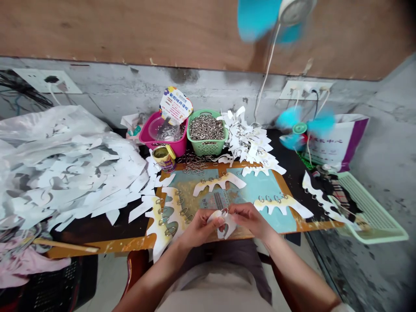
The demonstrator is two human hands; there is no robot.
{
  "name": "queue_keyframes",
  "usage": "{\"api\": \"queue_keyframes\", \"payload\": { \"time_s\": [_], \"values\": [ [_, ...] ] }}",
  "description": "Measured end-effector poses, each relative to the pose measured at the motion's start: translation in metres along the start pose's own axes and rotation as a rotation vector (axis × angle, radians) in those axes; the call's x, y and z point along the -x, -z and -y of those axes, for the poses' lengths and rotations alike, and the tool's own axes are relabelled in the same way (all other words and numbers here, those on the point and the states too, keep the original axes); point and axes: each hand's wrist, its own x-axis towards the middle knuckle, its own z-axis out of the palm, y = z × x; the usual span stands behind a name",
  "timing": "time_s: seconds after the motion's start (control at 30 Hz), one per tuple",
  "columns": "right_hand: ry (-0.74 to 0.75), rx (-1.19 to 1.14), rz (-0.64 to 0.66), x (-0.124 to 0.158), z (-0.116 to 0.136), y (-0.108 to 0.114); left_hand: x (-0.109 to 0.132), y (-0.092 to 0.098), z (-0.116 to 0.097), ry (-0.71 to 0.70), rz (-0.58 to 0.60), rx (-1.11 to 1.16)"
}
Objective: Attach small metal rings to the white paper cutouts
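Note:
My left hand [203, 227] is closed on a small white cut-out piece [229, 227] at the table's front edge. My right hand [248, 216] pinches at the top of the same piece, where a metal ring [224, 212] shows between the hands. Around them on the board lie white pieces with yellowish edges and rings: one behind the hands [219, 182], one to the right [282, 204], and others to the left [160, 221]. Loose rings [195, 164] are scattered farther back.
A green basket [208, 148] of rings, a pink basket [178, 148] and an open tin [164, 159] stand behind. White pieces are heaped left [97, 173] and back right [248, 141]. A pale green basket [386, 221] sits right; a blue fan [299, 128] is behind.

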Motion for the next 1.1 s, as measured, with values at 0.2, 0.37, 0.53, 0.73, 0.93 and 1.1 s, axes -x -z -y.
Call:
{"api": "queue_keyframes", "payload": {
  "time_s": [0.2,0.37,0.53,0.73,0.93,1.1],
  "values": [
    [0.059,0.085,-0.044,-0.001,-0.005,-0.006,0.005,-0.004,0.011,0.039,-0.037,0.127],
    [-0.004,0.055,-0.03,0.003,-0.004,0.009,0.004,0.002,0.017,0.026,-0.13,0.095],
    [0.064,0.4,-0.044,0.014,0.023,0.019,0.002,0.009,0.01,0.05,-0.164,-0.035],
    [0.011,0.924,-0.019,0.004,-0.01,0.013,0.015,0.008,0.028,0.162,-0.328,-0.452],
    [0.189,0.968,-0.305,0.007,-0.064,-0.007,0.026,0.0,0.052,0.136,-0.55,-1.171],
    [0.249,0.768,-0.345,0.025,-0.069,-0.018,0.024,-0.004,0.052,-0.052,-0.556,-1.268]
  ]
}}
